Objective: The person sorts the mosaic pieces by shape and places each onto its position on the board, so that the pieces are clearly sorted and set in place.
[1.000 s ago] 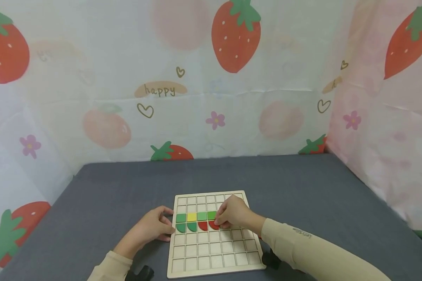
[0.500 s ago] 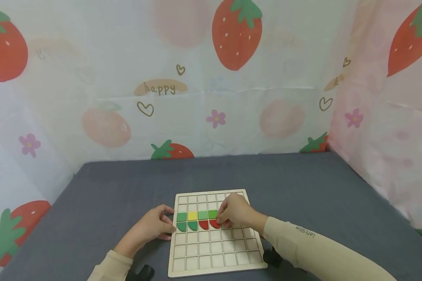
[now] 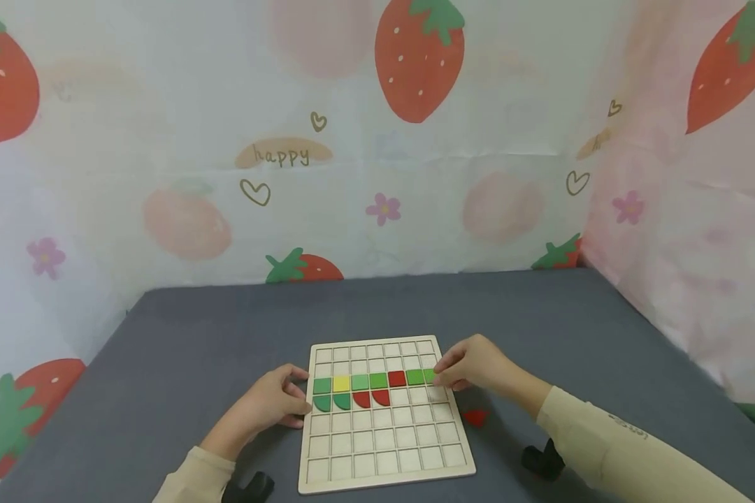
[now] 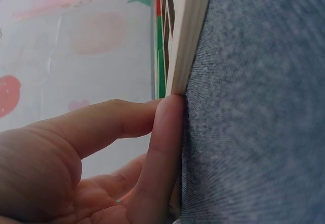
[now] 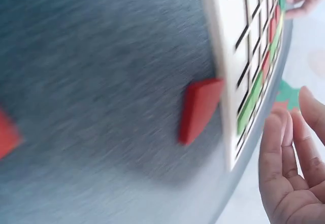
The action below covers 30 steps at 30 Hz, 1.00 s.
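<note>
A pale wooden grid board (image 3: 368, 443) lies on the dark cloth. One row bears square tiles in greens, yellow (image 3: 341, 383) and red (image 3: 396, 378). Below it sit two green quarter-round tiles (image 3: 322, 403) and two red ones (image 3: 380, 397). My left hand (image 3: 267, 398) rests its fingertips against the board's left edge; the left wrist view has them touching that edge. Over the right edge hovers my right hand (image 3: 478, 363), nothing between its parted thumb and fingers in the right wrist view. A red curved-sided piece (image 5: 200, 109) lies beside the board's right edge.
Another red piece (image 5: 6, 134) is cut off at the left of the right wrist view. Black wrist-worn devices (image 3: 544, 461) sit under both forearms. Strawberry-printed curtains (image 3: 415, 209) stand behind and beside the grey-blue tablecloth (image 3: 226, 321).
My right hand has left the fourth quarter-round tile and moved right to the board's edge. This uncovers the red and green squares and the loose red piece. The left hand stays put.
</note>
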Each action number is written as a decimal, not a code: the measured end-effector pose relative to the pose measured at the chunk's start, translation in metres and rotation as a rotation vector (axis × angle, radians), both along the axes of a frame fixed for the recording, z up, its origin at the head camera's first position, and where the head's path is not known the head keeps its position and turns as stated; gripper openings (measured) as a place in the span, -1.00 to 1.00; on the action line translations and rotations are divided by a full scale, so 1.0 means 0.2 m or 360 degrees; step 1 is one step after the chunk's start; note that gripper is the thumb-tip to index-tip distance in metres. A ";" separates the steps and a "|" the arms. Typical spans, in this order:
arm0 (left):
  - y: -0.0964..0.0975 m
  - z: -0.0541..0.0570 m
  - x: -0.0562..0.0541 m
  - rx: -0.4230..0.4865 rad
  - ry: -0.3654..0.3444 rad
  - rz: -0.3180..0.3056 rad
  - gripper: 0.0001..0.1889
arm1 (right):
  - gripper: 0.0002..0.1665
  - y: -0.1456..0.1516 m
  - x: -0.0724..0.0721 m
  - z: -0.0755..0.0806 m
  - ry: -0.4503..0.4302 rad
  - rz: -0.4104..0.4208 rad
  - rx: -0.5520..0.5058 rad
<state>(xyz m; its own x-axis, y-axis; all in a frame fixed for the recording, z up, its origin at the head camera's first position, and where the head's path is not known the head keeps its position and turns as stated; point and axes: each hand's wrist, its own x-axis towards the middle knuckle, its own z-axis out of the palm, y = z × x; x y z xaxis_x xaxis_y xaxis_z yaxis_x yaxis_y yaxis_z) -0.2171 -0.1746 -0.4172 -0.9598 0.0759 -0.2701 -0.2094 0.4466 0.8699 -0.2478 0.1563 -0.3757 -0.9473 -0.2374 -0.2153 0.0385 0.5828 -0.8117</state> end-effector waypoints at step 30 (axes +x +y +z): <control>-0.01 -0.02 0.00 0.0015 -0.0015 -0.0012 -0.39 | -0.68 0.29 0.10 -0.13 -0.0242 -0.0055 0.0044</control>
<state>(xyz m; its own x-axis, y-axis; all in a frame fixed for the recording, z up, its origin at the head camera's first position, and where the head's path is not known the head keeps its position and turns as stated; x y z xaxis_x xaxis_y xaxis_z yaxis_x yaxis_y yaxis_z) -0.2175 -0.1775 -0.4208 -0.9566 0.0859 -0.2785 -0.2144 0.4399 0.8721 -0.2284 0.2151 -0.4026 -0.9107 -0.1975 -0.3627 0.1798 0.6010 -0.7788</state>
